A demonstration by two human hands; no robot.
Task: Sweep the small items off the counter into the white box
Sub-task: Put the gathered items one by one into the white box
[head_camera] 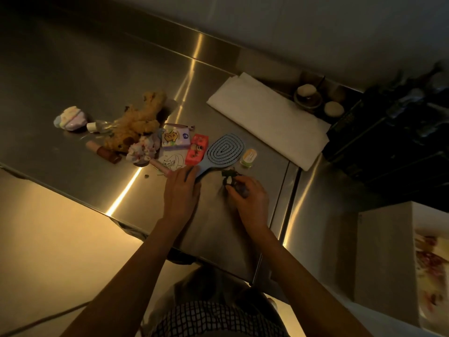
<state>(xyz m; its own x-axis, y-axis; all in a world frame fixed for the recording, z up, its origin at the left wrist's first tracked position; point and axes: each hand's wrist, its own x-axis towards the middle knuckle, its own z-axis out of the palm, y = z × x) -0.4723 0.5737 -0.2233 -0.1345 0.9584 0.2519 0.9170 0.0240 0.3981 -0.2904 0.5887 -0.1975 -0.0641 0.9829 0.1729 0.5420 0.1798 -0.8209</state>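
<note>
Head view: a steel bench [102, 76] fills the upper and middle frame under dim, warm light. The small items lie in a loose cluster at centre left. At its left end is a pastel cupcake-shaped toy [70, 118], with a small clear bottle [97, 126] just beside it. A tan plush toy [138, 120] lies in the middle, a brown-capped tube [103, 151] sits below it, and a crumpled pale scrunchie [142, 149] touches its lower right. To the right come a small printed card pack [175, 139], a red box [197, 149], a blue paddle hairbrush [222, 150] and a small yellow-and-white case [249, 158].

The left hand [181, 190], at centre frame, rests on the bench with its fingers [187, 172] lying on the hairbrush handle; whether they curl round it cannot be told. The right hand [250, 198], just to its right, pinches a small dark-and-white object [228, 177] between curled fingers.

A folded white cloth [267, 120] lies at upper right of centre. The white box [388, 259] stands at the lower right edge of the frame, well apart from the items, with a floral-patterned lining showing inside.
</note>
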